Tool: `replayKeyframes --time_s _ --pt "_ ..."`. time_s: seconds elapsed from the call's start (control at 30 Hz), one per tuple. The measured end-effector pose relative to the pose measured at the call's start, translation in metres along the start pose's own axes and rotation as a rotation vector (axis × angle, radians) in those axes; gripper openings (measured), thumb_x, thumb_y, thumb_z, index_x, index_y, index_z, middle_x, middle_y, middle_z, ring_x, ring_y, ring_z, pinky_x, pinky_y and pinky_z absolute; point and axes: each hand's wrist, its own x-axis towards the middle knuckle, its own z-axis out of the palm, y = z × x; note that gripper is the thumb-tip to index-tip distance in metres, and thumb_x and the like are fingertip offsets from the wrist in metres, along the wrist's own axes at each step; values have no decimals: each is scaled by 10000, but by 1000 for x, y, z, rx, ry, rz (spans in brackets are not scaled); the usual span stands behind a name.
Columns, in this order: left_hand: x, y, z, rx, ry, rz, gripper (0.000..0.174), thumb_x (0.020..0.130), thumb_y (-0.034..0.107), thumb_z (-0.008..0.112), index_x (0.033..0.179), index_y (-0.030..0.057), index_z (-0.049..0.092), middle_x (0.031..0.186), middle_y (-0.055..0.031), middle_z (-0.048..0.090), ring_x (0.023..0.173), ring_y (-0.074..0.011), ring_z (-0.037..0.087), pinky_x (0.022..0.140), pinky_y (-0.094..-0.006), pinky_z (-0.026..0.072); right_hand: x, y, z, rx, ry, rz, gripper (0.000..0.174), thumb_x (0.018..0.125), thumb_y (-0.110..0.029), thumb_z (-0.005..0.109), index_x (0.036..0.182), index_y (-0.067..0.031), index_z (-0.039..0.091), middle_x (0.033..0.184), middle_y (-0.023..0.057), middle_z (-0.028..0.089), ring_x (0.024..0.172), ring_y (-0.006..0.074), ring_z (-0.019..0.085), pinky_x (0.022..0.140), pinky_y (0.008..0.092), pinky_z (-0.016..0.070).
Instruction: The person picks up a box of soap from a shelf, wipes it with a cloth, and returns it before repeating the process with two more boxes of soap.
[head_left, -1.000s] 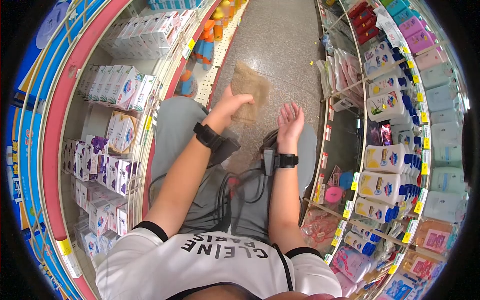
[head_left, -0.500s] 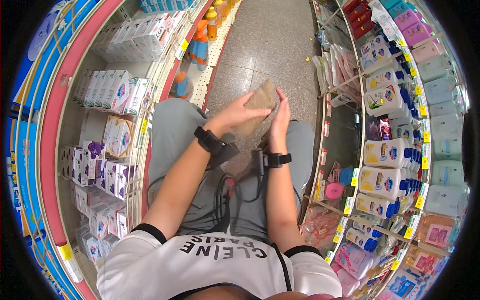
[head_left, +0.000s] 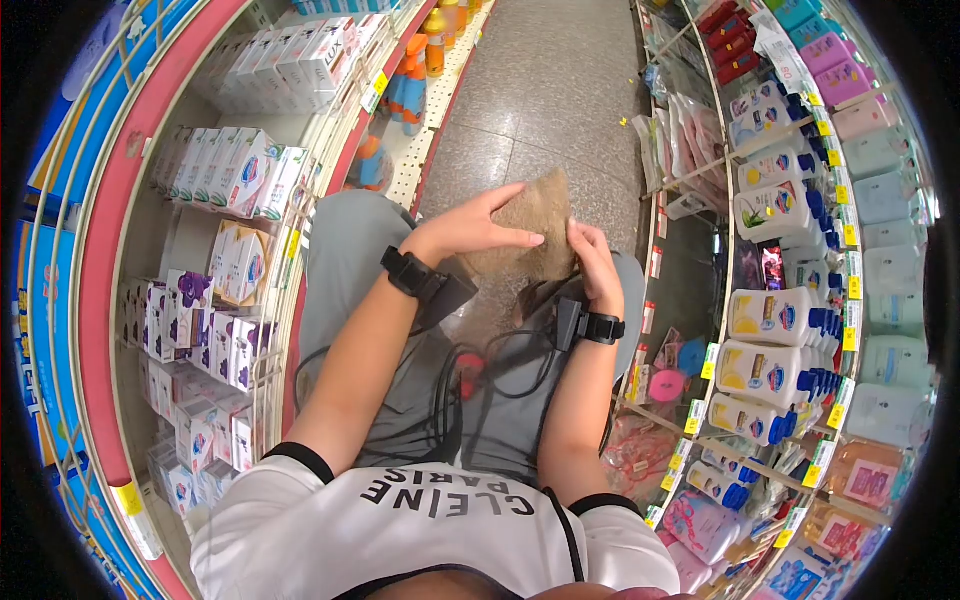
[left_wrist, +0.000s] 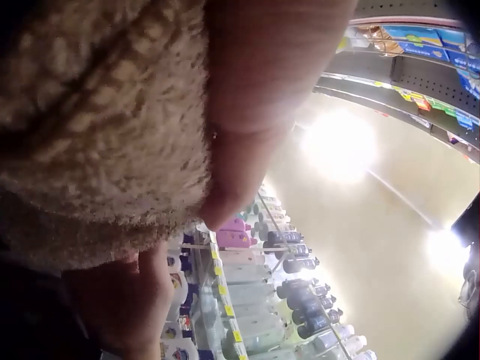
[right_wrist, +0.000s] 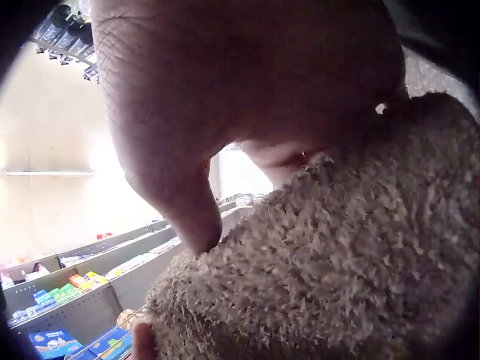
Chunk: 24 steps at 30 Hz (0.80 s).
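Observation:
A fluffy brown cloth (head_left: 545, 222), folded into a flat pad, is held up between both hands over the lap. My left hand (head_left: 478, 226) grips its left side, thumb lying across the top face and the other fingers partly behind it. At the right edge, my right hand (head_left: 597, 262) pinches the cloth between thumb and fingers. Up close in the left wrist view, the pile of the cloth (left_wrist: 105, 135) fills the left side, with the right hand (left_wrist: 124, 300) below it. The right wrist view has the thumb and curled fingers of the right hand (right_wrist: 240, 90) on the cloth's edge.
Shelves flank the narrow aisle. On the left stand boxed soaps (head_left: 225, 170) and orange-topped spray bottles (head_left: 408, 85); on the right, white pump bottles (head_left: 770, 315) and hanging packs (head_left: 690, 145). Black cables (head_left: 445, 400) lie over the grey trousers (head_left: 350, 250). Tiled floor (head_left: 550, 90) stretches ahead.
The right hand, earlier open and apart, came to the cloth's right side and now pinches its edge. The left hand kept its hold while the cloth tilted and shifted right.

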Motion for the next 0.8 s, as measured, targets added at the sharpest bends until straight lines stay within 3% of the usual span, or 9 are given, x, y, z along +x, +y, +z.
replayKeyframes --time_s 0.17,0.3,0.4,0.47,0.53,0.63,0.73,0.8 --pt "2 -13 -2 84 -44 21 728 754 245 740 1321 -33 379 1231 -110 523 1098 -158 489 935 -283 391 -10 4 -7 105 -52 -133 221 836 -180 662 929 17 623 847 6 632 785 87 565 708 240 440" --pt "-1 -2 5 -86 -85 -60 709 777 247 720 1333 -15 368 1227 -92 523 1093 -152 494 923 -285 402 -7 2 -11 107 61 -224 147 813 -88 669 916 2 615 830 -2 627 781 92 567 728 236 443" --pt "4 -3 11 -223 -59 -167 662 819 233 684 1352 22 352 1215 -63 525 1089 -128 491 904 -282 417 8 18 -4 -172 295 -302 159 804 -96 677 912 -1 610 833 -1 618 778 101 563 747 248 446" --pt "4 4 17 -339 -11 -168 647 832 240 671 1355 31 351 1209 -64 526 1077 -122 499 891 -284 425 17 21 9 -336 536 -434 238 787 -116 697 967 -5 589 940 43 594 896 144 541 819 278 432" --pt "11 -6 21 -368 162 -133 680 836 283 664 1365 40 314 1203 -84 518 1062 -149 511 880 -291 430 21 21 22 -123 663 -414 286 827 -122 649 1068 -8 543 1053 70 564 971 174 521 870 305 417" --pt "15 -14 27 -369 465 -161 728 817 346 675 1357 48 289 1222 -107 488 1087 -188 497 883 -314 429 12 13 50 -75 630 -462 339 912 -132 508 1222 -5 459 1222 107 492 1118 203 468 979 330 354" --pt "21 -31 28 -417 574 -103 719 814 351 678 1348 51 304 1243 -114 473 1106 -194 486 888 -326 427 15 24 68 -145 431 -462 467 937 -204 464 1350 -27 337 1367 154 360 1264 257 345 1048 370 277" --pt "22 -30 29 -443 580 -96 640 855 356 621 1331 49 325 1213 -105 487 1097 -183 483 898 -314 415 20 27 78 -153 341 -424 508 945 -254 441 1376 -27 295 1391 160 330 1291 260 314 1057 363 259"
